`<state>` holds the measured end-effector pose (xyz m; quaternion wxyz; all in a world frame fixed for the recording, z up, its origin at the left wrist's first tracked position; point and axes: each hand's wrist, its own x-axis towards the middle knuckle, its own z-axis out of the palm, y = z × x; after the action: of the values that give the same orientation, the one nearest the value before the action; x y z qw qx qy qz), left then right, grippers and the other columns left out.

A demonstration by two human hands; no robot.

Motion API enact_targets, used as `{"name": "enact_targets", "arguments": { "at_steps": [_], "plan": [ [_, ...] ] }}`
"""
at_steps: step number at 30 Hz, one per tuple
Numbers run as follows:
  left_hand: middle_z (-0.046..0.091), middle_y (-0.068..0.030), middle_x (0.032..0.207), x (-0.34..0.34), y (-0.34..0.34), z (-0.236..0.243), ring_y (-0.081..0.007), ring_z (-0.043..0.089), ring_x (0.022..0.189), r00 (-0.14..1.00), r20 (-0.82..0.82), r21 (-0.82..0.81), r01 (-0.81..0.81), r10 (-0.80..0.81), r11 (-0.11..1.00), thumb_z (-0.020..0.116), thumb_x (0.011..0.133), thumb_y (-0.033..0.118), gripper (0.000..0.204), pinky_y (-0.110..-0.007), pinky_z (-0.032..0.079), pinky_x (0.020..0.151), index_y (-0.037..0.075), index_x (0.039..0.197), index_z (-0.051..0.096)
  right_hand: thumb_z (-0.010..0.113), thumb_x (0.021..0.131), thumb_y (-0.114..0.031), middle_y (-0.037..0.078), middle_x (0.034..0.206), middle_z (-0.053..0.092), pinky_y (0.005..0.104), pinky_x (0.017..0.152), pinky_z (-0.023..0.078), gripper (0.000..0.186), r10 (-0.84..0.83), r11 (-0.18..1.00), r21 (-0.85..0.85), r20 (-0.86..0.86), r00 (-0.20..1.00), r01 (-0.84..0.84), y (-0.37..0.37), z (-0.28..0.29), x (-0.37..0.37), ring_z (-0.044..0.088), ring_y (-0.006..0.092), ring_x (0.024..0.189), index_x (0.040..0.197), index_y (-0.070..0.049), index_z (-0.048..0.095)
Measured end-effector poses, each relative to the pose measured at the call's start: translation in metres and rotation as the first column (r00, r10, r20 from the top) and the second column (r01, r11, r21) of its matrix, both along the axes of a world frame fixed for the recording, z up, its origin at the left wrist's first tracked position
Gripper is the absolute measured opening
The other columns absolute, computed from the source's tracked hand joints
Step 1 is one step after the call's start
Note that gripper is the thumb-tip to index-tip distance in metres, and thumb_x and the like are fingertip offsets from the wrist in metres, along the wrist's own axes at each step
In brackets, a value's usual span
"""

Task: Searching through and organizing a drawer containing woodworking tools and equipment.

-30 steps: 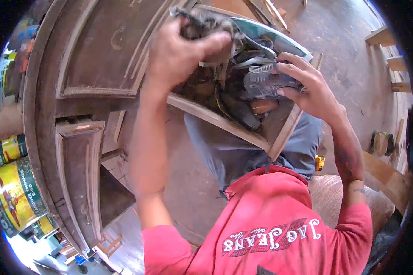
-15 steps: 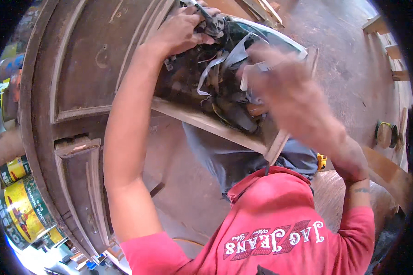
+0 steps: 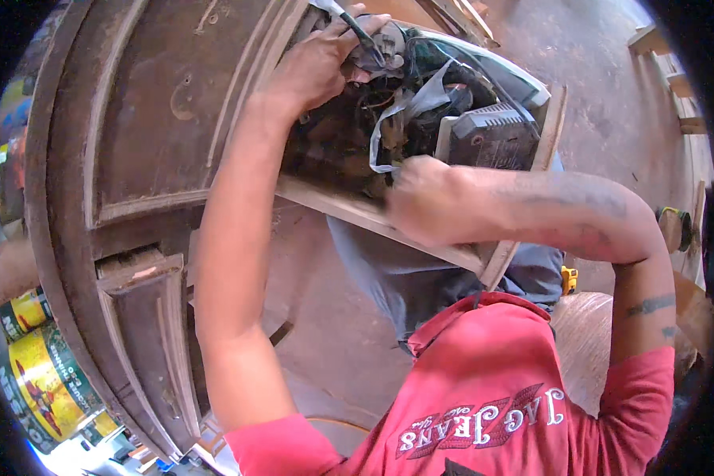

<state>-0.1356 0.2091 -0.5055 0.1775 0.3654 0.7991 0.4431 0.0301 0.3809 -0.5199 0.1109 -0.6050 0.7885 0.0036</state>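
An open wooden drawer [image 3: 357, 208] full of clutter lies across my front. My left hand [image 3: 313, 71] reaches into its far left corner. Its thumb and fingers are around a dark-grey lumpy object [image 3: 385, 47], beside a dark strip with a pale end. My right hand [image 3: 432, 198] is blurred over the drawer's near side, and its fingers cannot be made out. A torn whitish strip [image 3: 430, 97] lies among dark tangled items in the middle. A grey box-shaped device with vents, like a battery charger [image 3: 492, 139], sits at the drawer's right end.
A large brown panelled wooden piece [image 3: 147, 111] stands on the left, with paint cans [image 3: 44, 385] beyond it. Wooden boards [image 3: 460, 20] lie at the far side. A yellow tool part [image 3: 569, 280] shows by my leg, and a round tin [image 3: 674, 230] is at the right.
My right hand has swept from over the drawer's right end toward its near middle, uncovering the grey device. My left hand stays in the far corner, its fingers spread a little wider.
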Motion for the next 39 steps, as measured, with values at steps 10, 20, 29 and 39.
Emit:
{"name": "enact_targets", "arguments": {
  "at_steps": [10, 20, 29, 39],
  "plan": [
    [0.037, -0.0119, 0.154, -0.010, -0.004, 0.014, -0.0376, 0.048, 0.131, 0.839, -0.526, -0.428, -0.120, -0.139, 0.896, 0.078, 0.077, 0.009, 0.075, -0.042, 0.043, 0.108, 0.025, 0.143, 0.046, 0.054, 0.089, -0.015, 0.014, 0.125, 0.064, 0.0415, 0.091, 0.052, 0.033, -0.265, 0.953, 0.171, 0.063, 0.962, 0.251, -0.165, -0.116, -0.086, 0.062, 0.0304, 0.113, 0.118, -0.010, 0.068],
    [0.035, -0.0150, 0.155, 0.006, 0.008, 0.036, -0.0339, 0.036, 0.141, 0.892, -0.419, -0.513, -0.079, -0.169, 0.855, 0.064, 0.082, 0.004, 0.069, -0.039, 0.029, 0.118, 0.019, 0.146, 0.043, 0.065, 0.084, -0.013, 0.008, 0.106, 0.073, 0.0395, 0.085, 0.056, 0.019, -0.176, 0.979, 0.102, -0.031, 0.984, 0.178, -0.042, -0.075, -0.028, 0.069, 0.0256, 0.103, 0.099, -0.011, 0.077],
    [0.038, -0.0162, 0.153, 0.006, 0.007, 0.035, -0.0345, 0.037, 0.141, 0.907, -0.399, -0.486, -0.085, -0.134, 0.870, 0.060, 0.086, 0.005, 0.062, -0.040, 0.029, 0.118, 0.019, 0.145, 0.045, 0.060, 0.081, -0.007, 0.018, 0.086, 0.071, 0.0437, 0.068, 0.060, 0.016, -0.404, 0.908, 0.002, 0.264, 0.876, 0.419, -0.012, -0.006, -0.065, 0.071, 0.0344, 0.087, 0.090, 0.000, 0.071],
    [0.037, -0.0172, 0.153, 0.003, 0.005, 0.031, -0.0360, 0.037, 0.141, 0.882, -0.445, -0.481, -0.093, -0.151, 0.871, 0.064, 0.086, 0.009, 0.064, -0.042, 0.030, 0.118, 0.018, 0.146, 0.044, 0.060, 0.079, -0.007, 0.022, 0.086, 0.069, 0.0471, 0.072, 0.057, 0.015, -0.381, 0.879, -0.171, 0.309, 0.871, 0.445, 0.004, 0.009, -0.080, 0.069, 0.0375, 0.087, 0.088, 0.005, 0.064]
  ]
}}
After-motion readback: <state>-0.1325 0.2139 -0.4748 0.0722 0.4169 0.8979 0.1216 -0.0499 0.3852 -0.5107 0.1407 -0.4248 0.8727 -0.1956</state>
